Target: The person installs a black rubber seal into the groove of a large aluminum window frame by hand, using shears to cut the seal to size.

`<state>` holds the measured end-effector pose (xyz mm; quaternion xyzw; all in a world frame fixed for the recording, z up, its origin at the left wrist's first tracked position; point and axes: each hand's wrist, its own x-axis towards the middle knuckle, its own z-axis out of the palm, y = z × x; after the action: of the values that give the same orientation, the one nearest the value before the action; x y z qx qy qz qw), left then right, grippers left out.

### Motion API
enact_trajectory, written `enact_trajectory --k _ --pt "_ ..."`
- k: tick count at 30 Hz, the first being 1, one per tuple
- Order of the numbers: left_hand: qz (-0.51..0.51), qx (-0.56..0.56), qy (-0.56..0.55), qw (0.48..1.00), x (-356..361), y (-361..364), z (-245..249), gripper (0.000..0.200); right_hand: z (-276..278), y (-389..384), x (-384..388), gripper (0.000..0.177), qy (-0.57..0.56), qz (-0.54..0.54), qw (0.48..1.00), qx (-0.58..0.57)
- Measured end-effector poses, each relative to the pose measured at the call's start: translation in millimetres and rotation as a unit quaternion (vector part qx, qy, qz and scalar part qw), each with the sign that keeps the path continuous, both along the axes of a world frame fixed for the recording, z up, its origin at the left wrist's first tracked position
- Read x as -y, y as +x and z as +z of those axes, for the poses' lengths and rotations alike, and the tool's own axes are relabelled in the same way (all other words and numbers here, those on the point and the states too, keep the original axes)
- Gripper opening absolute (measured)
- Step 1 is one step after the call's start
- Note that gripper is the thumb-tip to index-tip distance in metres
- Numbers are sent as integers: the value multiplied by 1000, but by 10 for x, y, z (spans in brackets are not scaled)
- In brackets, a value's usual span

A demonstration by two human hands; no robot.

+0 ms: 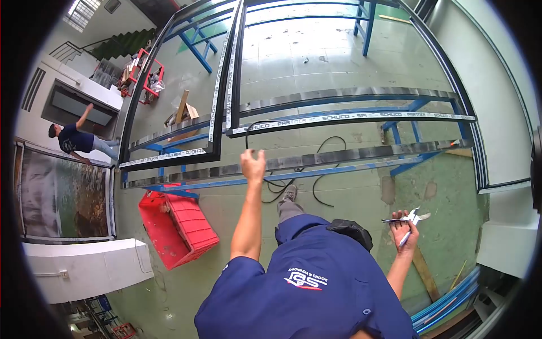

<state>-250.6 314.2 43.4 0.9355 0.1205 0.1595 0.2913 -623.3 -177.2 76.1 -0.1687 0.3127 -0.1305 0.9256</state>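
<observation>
Two bare hands in view, both in front of the body. Left hand (253,165) reaches forward, fingers bent, tips at a black cord (247,137); cannot tell whether they pinch it. Cord runs up over the taped bar of a black frame (350,117) just ahead of that hand; more dark loops lie on the floor, right of it. Right hand (404,229) is lower, off to the side, fingers curled around a white-handled tool (406,238), exact type unclear. Blue-legged stand (226,182) sits under the left hand. Red crate (195,229) on floor, left of left forearm. Blue strips (451,305) below right hand. Another person (79,139) far left of left hand.
</observation>
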Motion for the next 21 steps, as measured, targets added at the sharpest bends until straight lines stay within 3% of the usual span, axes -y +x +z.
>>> enact_trajectory --k 3,4,5,7,8,10,12,13,16,21 --pt "49 -12 -12 999 -525 534 -352 66 43 267 -252 45 -15 -14 1000 -9" --pt "28 -68 -166 983 -596 675 -420 63 32 381 -353 44 -16 -20 1000 -11" --pt "8 -124 -316 941 -644 802 -509 60 15 501 -473 44 -17 -27 999 -15" --pt "-39 -239 -570 785 -766 945 -296 47 0 728 -784 44 -13 -29 999 -18" --pt "-89 -221 -592 770 -936 1075 -453 37 7 820 -913 44 -14 -28 999 -23" --pt "-131 -239 -464 843 -1173 1336 -296 23 93 1030 -1242 44 -2 -37 998 -50" --pt "-215 -161 -352 897 -1294 1659 -162 17 196 1198 -1526 45 3 -22 998 -60" --pt "-230 -154 -234 932 -1313 1821 -53 18 238 1250 -1654 46 -10 -20 997 -76" --pt "-309 -206 -113 922 -1406 2239 115 20 360 1445 -1906 49 -38 -9 995 -95" --pt "-368 -195 -21 909 -1539 2443 20 18 608 1796 -2123 47 -79 16 990 -113"
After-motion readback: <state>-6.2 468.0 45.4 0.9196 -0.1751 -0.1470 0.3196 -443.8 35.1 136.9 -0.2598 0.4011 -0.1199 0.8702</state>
